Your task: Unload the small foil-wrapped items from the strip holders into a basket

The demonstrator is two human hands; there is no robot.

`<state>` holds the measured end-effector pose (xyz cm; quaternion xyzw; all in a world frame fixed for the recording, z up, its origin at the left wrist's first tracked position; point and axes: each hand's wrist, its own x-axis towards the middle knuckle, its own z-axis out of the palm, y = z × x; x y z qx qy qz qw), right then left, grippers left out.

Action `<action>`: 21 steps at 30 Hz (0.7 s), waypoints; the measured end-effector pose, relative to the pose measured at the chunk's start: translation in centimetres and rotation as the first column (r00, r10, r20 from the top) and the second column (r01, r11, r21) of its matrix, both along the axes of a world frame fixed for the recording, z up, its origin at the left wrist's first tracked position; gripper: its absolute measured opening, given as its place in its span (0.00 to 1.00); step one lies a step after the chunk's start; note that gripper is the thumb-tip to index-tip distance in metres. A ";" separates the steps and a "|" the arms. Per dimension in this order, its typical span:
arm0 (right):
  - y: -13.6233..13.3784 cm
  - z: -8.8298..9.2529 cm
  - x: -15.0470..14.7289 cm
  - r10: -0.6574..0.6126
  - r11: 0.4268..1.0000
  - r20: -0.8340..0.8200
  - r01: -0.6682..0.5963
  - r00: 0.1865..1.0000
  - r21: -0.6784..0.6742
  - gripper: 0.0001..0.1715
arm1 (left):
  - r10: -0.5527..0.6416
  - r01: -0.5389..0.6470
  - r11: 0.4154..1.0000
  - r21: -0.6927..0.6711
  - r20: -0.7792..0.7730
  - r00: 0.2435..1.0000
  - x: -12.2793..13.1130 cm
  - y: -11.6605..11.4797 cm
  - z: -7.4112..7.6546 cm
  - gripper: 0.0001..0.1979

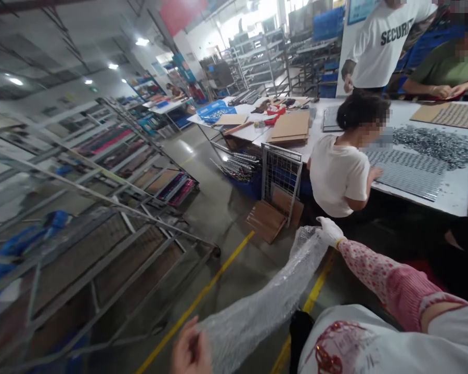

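Note:
A long strip of clear bubble wrap stretches diagonally between my two hands, above the floor. My right hand, in a white glove below a pink patterned sleeve, grips its bunched far end. At the bottom of the view, my bare left hand has its fingers curled at the near end of the wrap. This hand is slightly blurred and partly cut off by the frame edge.
A metal rack cart fills the left side. Ahead, a person in white works at a table with small metal parts. Cardboard leans by a wire frame. Yellow lines cross the floor. Two more people are at the back right.

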<state>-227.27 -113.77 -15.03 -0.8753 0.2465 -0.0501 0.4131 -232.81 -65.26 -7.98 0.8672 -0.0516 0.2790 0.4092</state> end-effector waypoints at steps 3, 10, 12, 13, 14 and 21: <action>8.5 4.7 3.9 0.395 0.919 0.218 -0.386 0.892 -0.083 0.41 | -0.404 0.373 0.884 0.283 0.062 0.913 6.0 -3.0 3.7 0.06; 23.9 13.7 11.9 0.948 0.056 0.306 -0.905 -0.084 -0.422 0.45 | -0.770 0.770 0.506 0.388 -0.198 0.606 12.8 -6.7 5.5 0.15; 24.7 12.8 13.9 0.973 0.000 0.204 -0.887 -0.106 -0.462 0.39 | -0.783 0.787 0.488 0.377 -0.210 0.586 14.0 -5.6 4.5 0.15; 24.7 11.9 15.0 0.983 -0.038 0.136 -0.868 -0.120 -0.496 0.34 | -0.790 0.794 0.482 0.372 -0.207 0.577 14.7 -4.9 4.0 0.15; 24.7 10.9 16.1 0.990 -0.074 0.065 -0.844 -0.128 -0.530 0.28 | -0.791 0.792 0.488 0.368 -0.199 0.579 15.7 -4.3 3.5 0.15; 25.9 6.5 29.1 0.990 -0.089 -0.143 -0.720 0.014 -0.689 0.08 | -0.630 0.629 0.634 0.450 -0.172 0.757 27.2 0.2 2.2 0.18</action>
